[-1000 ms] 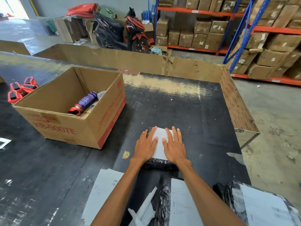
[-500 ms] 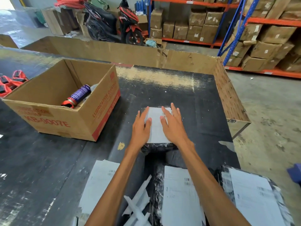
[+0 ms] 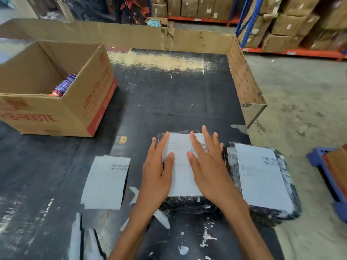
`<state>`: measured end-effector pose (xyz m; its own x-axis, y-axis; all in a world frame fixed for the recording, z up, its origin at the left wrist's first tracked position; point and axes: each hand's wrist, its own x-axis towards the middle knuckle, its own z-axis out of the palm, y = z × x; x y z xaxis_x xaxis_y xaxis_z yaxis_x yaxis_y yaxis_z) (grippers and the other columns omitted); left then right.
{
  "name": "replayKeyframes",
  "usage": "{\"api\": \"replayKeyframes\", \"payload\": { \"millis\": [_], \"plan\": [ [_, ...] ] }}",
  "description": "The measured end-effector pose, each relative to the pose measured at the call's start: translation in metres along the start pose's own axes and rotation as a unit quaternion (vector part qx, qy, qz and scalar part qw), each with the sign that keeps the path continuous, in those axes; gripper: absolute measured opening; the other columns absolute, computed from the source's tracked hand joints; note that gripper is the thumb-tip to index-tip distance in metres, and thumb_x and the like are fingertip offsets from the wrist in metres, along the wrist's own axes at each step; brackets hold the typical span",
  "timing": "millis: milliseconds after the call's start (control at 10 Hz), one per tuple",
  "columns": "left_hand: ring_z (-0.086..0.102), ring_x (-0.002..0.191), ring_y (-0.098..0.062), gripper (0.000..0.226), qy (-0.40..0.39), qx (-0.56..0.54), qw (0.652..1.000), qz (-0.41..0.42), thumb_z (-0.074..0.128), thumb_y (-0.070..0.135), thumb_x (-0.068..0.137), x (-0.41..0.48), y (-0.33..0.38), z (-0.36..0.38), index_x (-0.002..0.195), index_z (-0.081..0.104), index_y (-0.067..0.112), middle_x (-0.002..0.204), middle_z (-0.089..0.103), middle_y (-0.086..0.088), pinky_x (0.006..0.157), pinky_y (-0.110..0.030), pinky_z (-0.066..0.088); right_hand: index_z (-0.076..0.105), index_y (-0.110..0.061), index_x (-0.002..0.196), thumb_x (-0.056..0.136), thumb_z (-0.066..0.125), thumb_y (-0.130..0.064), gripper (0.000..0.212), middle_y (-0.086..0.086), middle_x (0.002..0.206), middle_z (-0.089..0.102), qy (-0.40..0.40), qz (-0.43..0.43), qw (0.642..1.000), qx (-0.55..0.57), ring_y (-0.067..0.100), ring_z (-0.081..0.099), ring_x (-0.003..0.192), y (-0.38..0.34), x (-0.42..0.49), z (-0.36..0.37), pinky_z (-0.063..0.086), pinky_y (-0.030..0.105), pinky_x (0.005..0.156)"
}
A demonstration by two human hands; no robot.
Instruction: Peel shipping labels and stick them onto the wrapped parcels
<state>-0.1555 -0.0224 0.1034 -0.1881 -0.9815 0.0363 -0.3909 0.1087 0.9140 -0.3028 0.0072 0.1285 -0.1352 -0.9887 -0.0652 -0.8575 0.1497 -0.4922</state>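
on a black table point(image 3: 169, 94) near warehouse shelving point(image 3: 293, 51), left hand point(image 3: 156, 177) and right hand point(image 3: 212, 177) press straight fingers point(image 3: 195, 143) onto a label point(image 3: 180, 184).

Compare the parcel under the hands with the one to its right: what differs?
1. The left hand and right hand lie flat on the middle parcel; the right parcel is untouched.
2. The middle label is partly covered; the right label shows nearly whole, barcode included.
3. The right parcel sits at the table edge, the middle parcel further in.
Shared: black wrap, white label on top.
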Motion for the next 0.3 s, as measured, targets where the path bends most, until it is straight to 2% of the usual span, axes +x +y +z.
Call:
{"api": "replayKeyframes", "payload": {
  "millis": [100,200,300],
  "plan": [
    [0.021,0.154,-0.005,0.052,-0.014,-0.038,0.999,-0.030,0.042,0.040,0.101,0.0002,-0.0135,0.0034,0.152,0.038,0.041,0.162,0.034,0.018,0.126,-0.045,0.024,-0.002,-0.025,0.162,0.094,-0.010,-0.052,0.074,0.007,0.168,-0.022,0.002,-0.009,0.996,-0.094,0.033,-0.029,0.152,0.0088,0.0020,0.0138,-0.021,0.049,0.122],
    [0.024,0.154,-0.006,0.054,-0.017,-0.048,0.998,-0.042,0.043,0.038,0.098,0.0064,-0.0163,0.0012,0.152,0.038,0.042,0.161,0.035,0.019,0.125,-0.047,0.025,-0.002,-0.022,0.162,0.090,-0.014,-0.051,0.078,0.012,0.168,-0.019,0.008,-0.026,0.994,-0.107,0.033,-0.029,0.152,0.0073,0.0057,0.0138,-0.020,0.045,0.123],
    [0.024,0.152,-0.001,0.051,-0.020,-0.074,0.996,-0.041,0.044,0.043,0.099,0.0037,-0.0149,0.0006,0.149,0.039,0.048,0.159,0.036,0.026,0.125,-0.045,0.025,-0.001,-0.024,0.162,0.091,-0.012,-0.052,0.077,0.008,0.168,-0.023,0.017,-0.029,0.996,-0.084,0.028,-0.032,0.151,0.0052,0.0037,0.0097,-0.017,0.043,0.124]
  ]
}}
